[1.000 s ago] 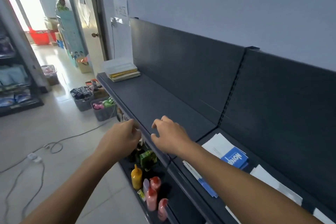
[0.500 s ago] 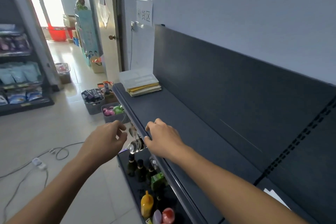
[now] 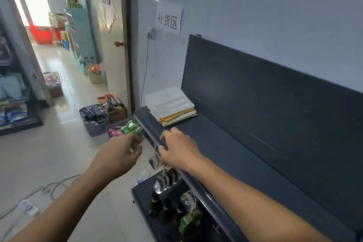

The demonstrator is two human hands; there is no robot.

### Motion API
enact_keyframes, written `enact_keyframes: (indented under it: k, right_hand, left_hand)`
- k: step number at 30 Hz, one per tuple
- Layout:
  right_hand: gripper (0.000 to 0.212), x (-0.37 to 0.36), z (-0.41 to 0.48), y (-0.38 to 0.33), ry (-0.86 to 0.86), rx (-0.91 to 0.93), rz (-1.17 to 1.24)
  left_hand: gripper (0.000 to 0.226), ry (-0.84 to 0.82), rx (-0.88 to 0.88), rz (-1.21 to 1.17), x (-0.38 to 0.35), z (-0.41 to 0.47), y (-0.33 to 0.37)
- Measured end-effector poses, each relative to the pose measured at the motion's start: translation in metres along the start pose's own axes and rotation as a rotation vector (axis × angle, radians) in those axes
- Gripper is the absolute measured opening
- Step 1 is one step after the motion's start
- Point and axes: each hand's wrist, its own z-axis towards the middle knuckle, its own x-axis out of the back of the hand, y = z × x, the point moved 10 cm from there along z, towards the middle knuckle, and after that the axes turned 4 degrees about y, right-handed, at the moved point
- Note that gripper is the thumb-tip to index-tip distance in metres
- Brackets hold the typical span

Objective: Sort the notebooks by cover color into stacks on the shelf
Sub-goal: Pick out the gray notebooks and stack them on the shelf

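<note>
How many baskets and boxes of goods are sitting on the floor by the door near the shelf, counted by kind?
Grey plastic baskets: 2, the second holding pink and green packets
Brown cardboard box: 1
Tan bag or box further back by the door: 1
Total: 4

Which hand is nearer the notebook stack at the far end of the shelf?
Right. The right hand rests on the shelf's front edge, just short of the notebook stack; the left hand hangs off the shelf, over the floor, farther out.
</note>
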Motion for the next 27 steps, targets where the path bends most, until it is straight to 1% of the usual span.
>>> enact_keyframes:
  k: [6, 12, 22, 27]
  right_hand:
    - [0.025, -0.011, 0.065, -0.022, 0.033, -0.060, -0.005]
    - [0.031, -0.014, 0.128, -0.019, 0.059, -0.119, -0.013]
    - [0.037, -0.022, 0.251, 0.041, 0.164, -0.309, 0.020]
    - [0.035, -0.026, 0.285, 0.067, 0.190, -0.392, 0.023]
  left_hand:
    - [0.016, -0.025, -0.067, -0.036, 0.010, 0.056, -0.047]
    - [0.016, -0.036, -0.128, -0.069, 0.006, 0.121, -0.072]
    - [0.019, -0.132, -0.313, -0.063, -0.037, 0.260, -0.078]
    - [0.022, -0.190, -0.397, -0.076, -0.055, 0.319, -0.070]
